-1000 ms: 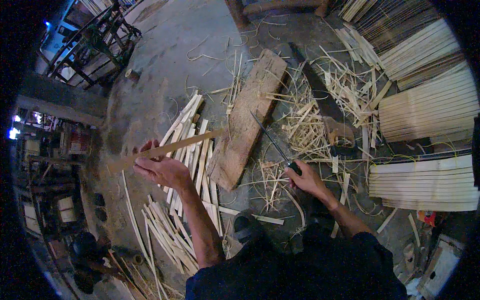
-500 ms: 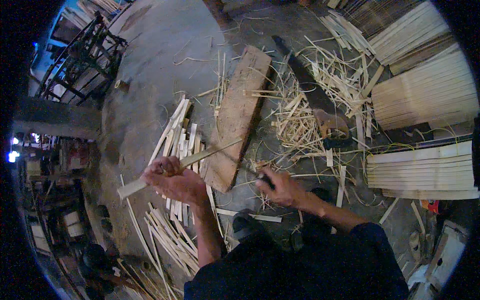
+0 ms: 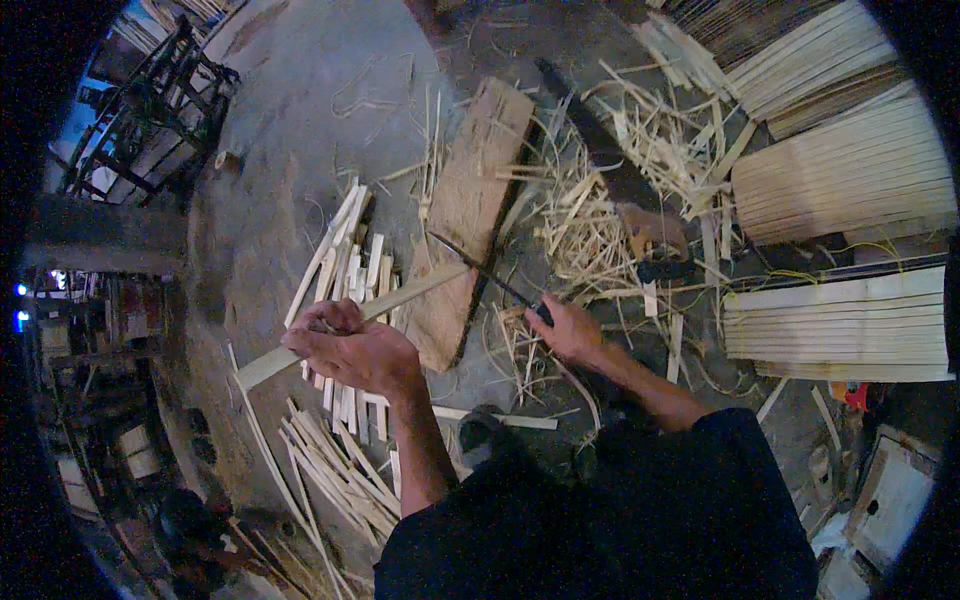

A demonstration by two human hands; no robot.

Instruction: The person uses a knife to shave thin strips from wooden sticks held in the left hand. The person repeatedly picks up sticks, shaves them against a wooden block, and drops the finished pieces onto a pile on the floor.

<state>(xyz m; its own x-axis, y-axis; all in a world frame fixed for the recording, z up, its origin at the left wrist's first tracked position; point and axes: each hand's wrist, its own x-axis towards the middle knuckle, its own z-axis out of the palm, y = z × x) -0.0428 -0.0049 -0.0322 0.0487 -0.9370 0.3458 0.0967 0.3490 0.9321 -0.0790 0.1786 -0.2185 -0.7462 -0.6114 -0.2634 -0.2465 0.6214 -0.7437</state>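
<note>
The left hand (image 3: pixel 355 350) grasps the bamboo strip (image 3: pixel 402 297), its far end over the wooden board (image 3: pixel 490 130); the right hand (image 3: pixel 572 331) grips the knife (image 3: pixel 502 285), whose blade, one second ago apart, now crosses this end.

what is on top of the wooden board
A pale strip and a knife blade reach over the board; thin slivers overlap its right edge. The surface directly beneath them is covered.
</note>
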